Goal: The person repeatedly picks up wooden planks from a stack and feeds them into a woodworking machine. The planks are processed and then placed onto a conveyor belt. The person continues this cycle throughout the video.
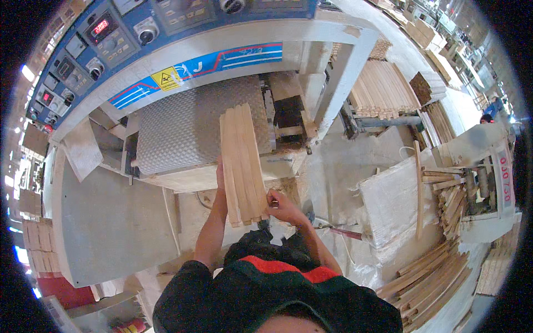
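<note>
A bundle of several pale wooden strips [242, 164] lies side by side in front of me. Its far end reaches over the textured conveyor belt [183, 119] of a machine, and its near end points at my body. My left hand [220, 176] holds the bundle along its left side, with most of its fingers hidden beneath the wood. At the near right corner, my right hand [283, 207] is closed, its curled fingers against the edge of the strips.
The machine's blue control panel [105, 41] with knobs and lit displays spans the upper left. A grey side table [111, 222] stands at left. Stacked strips [384, 89] lie on a rack at the far right; more loose strips [430, 283] lie at lower right, near a white-covered board [391, 205].
</note>
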The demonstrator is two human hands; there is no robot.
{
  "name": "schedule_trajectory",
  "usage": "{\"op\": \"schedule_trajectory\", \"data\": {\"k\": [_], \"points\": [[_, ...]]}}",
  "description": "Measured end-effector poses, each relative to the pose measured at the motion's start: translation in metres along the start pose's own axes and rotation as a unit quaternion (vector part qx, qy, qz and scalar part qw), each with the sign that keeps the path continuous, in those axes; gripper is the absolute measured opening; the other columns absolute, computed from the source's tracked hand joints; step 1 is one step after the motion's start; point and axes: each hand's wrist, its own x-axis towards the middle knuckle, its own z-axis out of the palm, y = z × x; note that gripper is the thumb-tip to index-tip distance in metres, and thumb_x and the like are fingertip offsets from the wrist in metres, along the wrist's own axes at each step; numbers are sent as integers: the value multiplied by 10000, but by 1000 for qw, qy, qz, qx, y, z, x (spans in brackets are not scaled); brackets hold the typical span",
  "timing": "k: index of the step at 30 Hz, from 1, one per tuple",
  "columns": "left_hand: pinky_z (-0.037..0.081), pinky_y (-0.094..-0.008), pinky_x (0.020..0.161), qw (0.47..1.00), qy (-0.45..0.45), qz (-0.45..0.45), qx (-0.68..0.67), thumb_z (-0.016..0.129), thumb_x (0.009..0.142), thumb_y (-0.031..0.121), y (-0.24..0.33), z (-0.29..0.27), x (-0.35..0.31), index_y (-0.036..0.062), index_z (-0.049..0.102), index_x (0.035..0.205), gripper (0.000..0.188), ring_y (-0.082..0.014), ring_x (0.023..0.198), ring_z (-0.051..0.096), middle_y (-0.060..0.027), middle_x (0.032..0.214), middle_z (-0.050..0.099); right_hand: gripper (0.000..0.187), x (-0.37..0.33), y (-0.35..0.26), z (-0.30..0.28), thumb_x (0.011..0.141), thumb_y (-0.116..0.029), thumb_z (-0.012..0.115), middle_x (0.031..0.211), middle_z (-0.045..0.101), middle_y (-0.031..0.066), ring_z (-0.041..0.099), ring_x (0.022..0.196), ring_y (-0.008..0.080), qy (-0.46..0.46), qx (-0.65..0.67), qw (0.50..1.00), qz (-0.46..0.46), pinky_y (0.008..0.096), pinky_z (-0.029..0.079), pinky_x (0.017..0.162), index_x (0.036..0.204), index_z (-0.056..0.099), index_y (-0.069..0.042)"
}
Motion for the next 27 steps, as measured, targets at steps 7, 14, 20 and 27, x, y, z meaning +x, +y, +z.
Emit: {"op": "schedule_trajectory", "data": {"k": [7, 14, 20, 27], "points": [[502, -326, 767, 988, 17, -84, -131, 454, 921, 369, -9, -14, 18, 69, 558, 1107, 369, -167, 863, 583, -42, 967, 593, 236, 33, -12, 48, 780, -152, 716, 836, 570, 33, 556, 780, 124, 210, 217, 942, 144, 288, 470, 681, 831, 514, -42], [487, -337, 814, 997, -37, 1, -71, 490, 888, 400, 5, -11, 34, 62, 558, 1140, 427, -201, 938, 592, -77, 1077, 606, 578, 61, -3, 46, 717, -197, 781, 1030, 637, 115, 636, 891, 201, 103, 109, 980, 132, 320, 544, 718, 1173, 500, 20], [482, -351, 837, 982, -18, -137, -126, 513, 867, 423, 37, 28, 30, 58, 550, 1167, 475, -223, 963, 588, -95, 1088, 608, 466, 67, -4, 39, 795, -108, 684, 1108, 606, 93, 602, 986, 198, 74, 364, 913, 170, 341, 492, 882, 1202, 483, -2], [478, -367, 854, 960, -47, -173, -215, 530, 851, 441, 32, 9, 58, 52, 531, 1209, 529, -254, 975, 588, -124, 1103, 605, 380, 76, 7, 30, 839, -82, 579, 1102, 612, 98, 608, 997, 257, -13, 477, 862, 171, 419, 510, 867, 1203, 486, -24]]}}
